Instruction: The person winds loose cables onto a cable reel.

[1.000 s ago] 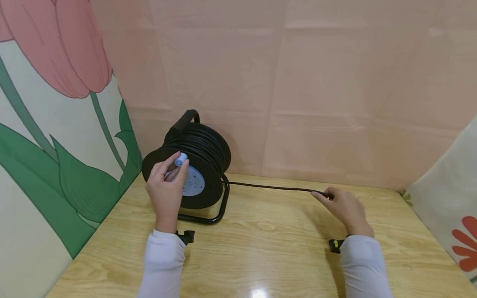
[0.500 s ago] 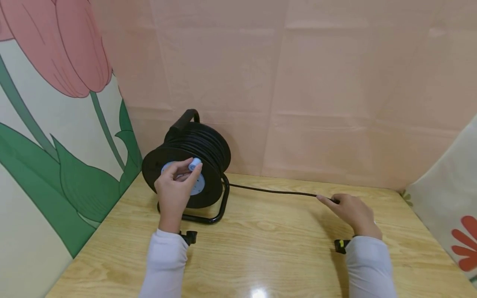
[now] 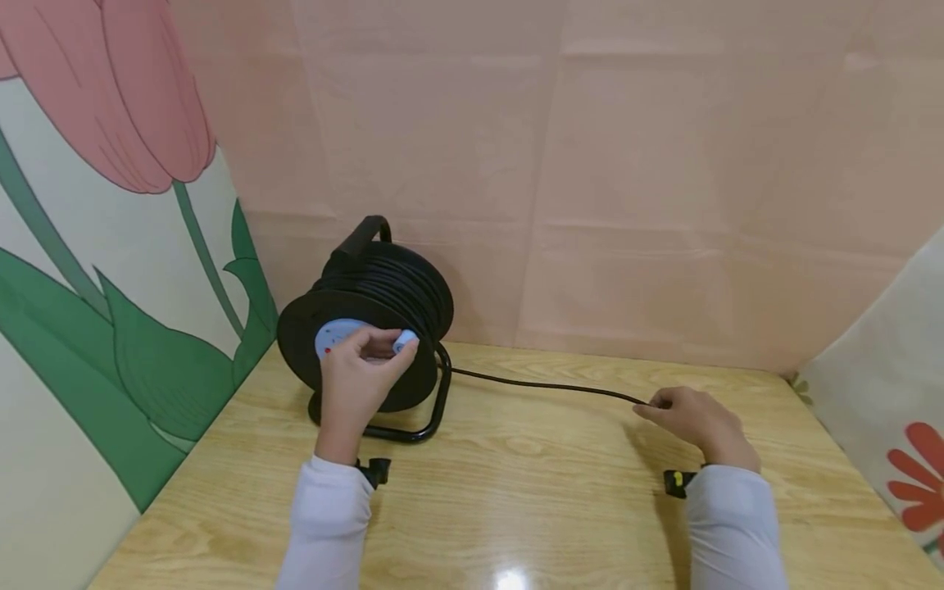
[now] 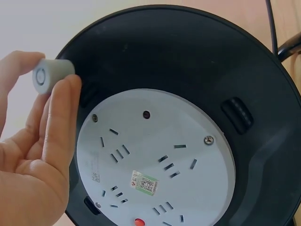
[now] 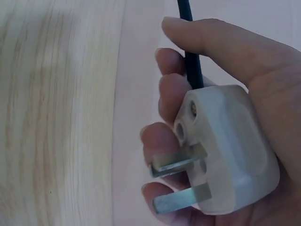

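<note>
On the left of the table a black cable reel (image 3: 298,332) stands on its tube frame, wound with black cord. My left hand (image 3: 356,381) pinches the small pale knob (image 3: 405,341) of the reel between thumb and fingers, at the right part of its front disc. The left wrist view shows the knob (image 4: 52,75) near the disc's rim, beside a pale round socket panel (image 4: 188,117). To the right, my right hand (image 3: 696,419) holds the cord (image 3: 546,385) that runs from the reel. In its palm lies a white plug (image 5: 235,141) with bare metal prongs, its cord under the thumb.
The reel's carrying handle (image 3: 361,239) rises at the back, and its tube foot (image 3: 413,437) rests on the wooden table (image 3: 531,500). A pink sheet (image 3: 627,164) hangs behind the table. Flower-patterned cloths stand at left and right.
My left hand has carried the knob right and downward, clockwise round the reel's front, and the panel has turned. My right hand has shifted slightly right and nearer, cord still in it.
</note>
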Available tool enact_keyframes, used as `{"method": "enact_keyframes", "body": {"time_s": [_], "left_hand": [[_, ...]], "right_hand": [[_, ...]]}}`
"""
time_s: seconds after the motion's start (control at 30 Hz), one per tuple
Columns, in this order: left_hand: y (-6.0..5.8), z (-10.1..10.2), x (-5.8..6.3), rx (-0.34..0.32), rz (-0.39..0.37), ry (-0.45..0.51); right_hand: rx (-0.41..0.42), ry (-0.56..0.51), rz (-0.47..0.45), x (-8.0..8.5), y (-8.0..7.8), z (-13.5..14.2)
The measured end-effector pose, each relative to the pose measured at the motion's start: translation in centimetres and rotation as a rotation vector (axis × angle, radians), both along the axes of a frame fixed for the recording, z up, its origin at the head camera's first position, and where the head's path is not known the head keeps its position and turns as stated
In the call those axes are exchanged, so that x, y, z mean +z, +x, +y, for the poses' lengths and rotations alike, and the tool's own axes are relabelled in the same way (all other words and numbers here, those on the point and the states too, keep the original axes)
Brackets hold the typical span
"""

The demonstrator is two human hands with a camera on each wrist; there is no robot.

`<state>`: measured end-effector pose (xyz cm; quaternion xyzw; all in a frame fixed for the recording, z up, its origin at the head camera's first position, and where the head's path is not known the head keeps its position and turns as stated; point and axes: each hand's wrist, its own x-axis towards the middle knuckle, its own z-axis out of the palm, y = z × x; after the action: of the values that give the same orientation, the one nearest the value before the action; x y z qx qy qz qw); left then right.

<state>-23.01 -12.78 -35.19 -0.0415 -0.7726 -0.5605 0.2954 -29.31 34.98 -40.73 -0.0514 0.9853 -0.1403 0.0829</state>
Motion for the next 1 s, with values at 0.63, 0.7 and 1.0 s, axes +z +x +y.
{"method": "enact_keyframes", "body": {"time_s": [0.63,0.7,1.0], "left_hand": [[0.7,0.5,0.3,-0.046,-0.216,-0.210],[0.6,0.6,0.2,-0.054,-0.252,-0.251],[0.4,0.6,-0.2,-0.105,-0.348,-0.373]], "right_hand": [[0.152,-0.294,0.145,0.3,-0.4,-1.3],[0.157,-0.323,0.189,0.4,-0.3,-1.7],[0.182,-0.387,0.268,0.3,-0.4,-3.2]]}}
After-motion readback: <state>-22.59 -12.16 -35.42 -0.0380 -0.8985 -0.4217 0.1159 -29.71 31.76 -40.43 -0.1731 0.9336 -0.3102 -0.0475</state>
